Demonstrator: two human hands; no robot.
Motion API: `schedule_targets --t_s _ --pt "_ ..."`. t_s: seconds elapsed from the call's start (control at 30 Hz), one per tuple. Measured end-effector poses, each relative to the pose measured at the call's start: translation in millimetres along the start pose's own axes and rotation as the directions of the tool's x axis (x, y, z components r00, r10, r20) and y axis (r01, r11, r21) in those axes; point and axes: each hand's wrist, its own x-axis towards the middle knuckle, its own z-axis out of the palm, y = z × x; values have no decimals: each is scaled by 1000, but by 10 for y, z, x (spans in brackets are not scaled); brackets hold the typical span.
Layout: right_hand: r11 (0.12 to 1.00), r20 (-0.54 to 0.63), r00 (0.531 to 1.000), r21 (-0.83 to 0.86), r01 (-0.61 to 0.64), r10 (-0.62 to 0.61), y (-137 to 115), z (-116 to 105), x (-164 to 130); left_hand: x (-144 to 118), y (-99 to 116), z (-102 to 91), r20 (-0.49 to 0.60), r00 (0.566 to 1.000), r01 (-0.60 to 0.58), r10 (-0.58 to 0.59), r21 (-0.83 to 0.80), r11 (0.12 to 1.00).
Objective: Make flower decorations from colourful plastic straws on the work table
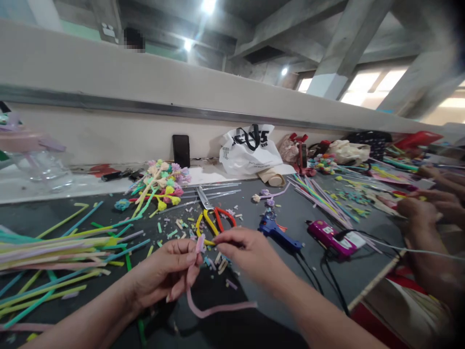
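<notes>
My left hand (178, 266) is closed on a pink chenille stem (221, 309). Its fuzzy, pinkish-purple worked end pokes up above the thumb and finger, while the long tail curves down and off to the right. Close beside that end, my right hand (250, 252) is in a pinch, thumb against forefinger; whatever sits between the fingertips is too small or hidden to name. Just beyond the right fingertips lie scissors (206, 199) with yellow and red handles, blades pointing away. Whether the fingertips touch the yellow handle I cannot tell.
Loose chenille stems (54, 261) cover the left side; a bunch of fuzzy flowers (163, 182) lies behind. At right are a blue glue gun (278, 232) and a magenta device (334, 238) with cables. A white bag (250, 152) stands behind. Another person's hands (421, 208) work far right.
</notes>
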Motion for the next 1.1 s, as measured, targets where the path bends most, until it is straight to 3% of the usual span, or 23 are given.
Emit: schedule_targets --t_s 0.07,0.13,0.23,0.43,0.8,1.0,1.1 --pt "932 124 989 344 -114 75 -135 267 59 -17 25 27 -35 999 -29 29 13 999" --pt "771 168 980 607 -191 110 -169 467 119 -31 61 44 -87 994 -67 69 21 997" --pt "598 138 980 778 -195 141 -122 607 181 -26 106 56 -142 983 -113 116 30 993" --pt "482 136 971 849 -216 195 -33 608 199 42 86 124 -214 970 -106 119 71 992" --pt "220 358 925 899 -378 127 28 547 181 65 111 307 -313 943 -81 111 109 991" --pt "212 398 916 892 -400 53 25 510 181 19 161 406 -325 939 -85 111 93 992" --pt "219 421 906 882 -419 36 41 491 198 27 178 421 -366 923 -63 120 163 985"
